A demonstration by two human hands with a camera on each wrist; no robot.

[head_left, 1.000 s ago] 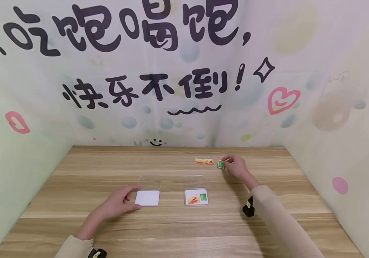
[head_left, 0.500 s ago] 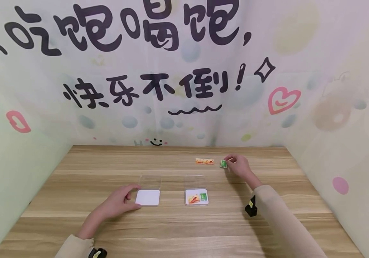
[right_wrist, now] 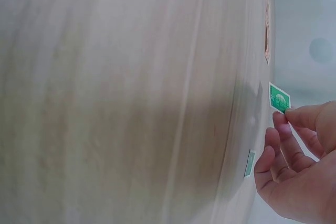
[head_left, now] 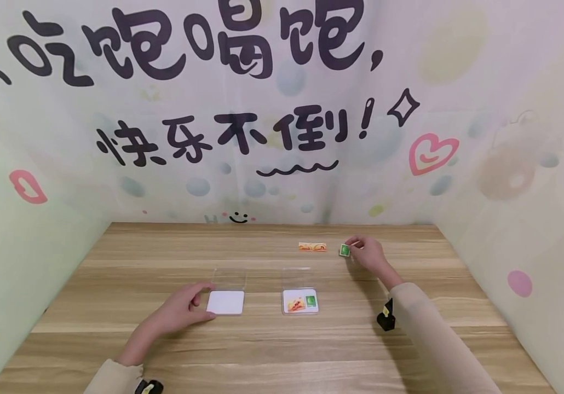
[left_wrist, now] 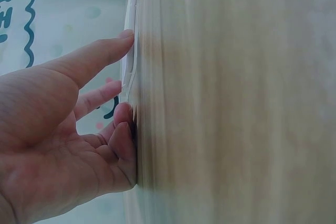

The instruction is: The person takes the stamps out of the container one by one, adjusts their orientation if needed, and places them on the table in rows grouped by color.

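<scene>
In the head view my right hand point(head_left: 368, 255) pinches a small green stamp point(head_left: 344, 250) by its edge, above the table's far side. The white-bordered stamp point(right_wrist: 280, 98) is between thumb and forefinger in the right wrist view. A second green stamp point(right_wrist: 250, 163) lies on the table below that hand. On the left, my left hand point(head_left: 179, 311) holds a flat clear case with a white insert point(head_left: 225, 302) by its left side, thumb at the front corner and a finger near the back. Its transparent lid point(head_left: 229, 279) lies folded open behind.
Right of centre sits another opened case point(head_left: 287, 310), with an orange stamp point(head_left: 295, 304) and a green stamp point(head_left: 310, 301) on its white insert. An orange strip point(head_left: 312, 247) lies farther back on the wooden table point(head_left: 262, 350). A printed cloth point(head_left: 188, 109) rises behind.
My right hand has shifted slightly to the right, away from the orange strip, with the green stamp still pinched. The left hand and both cases have stayed put.
</scene>
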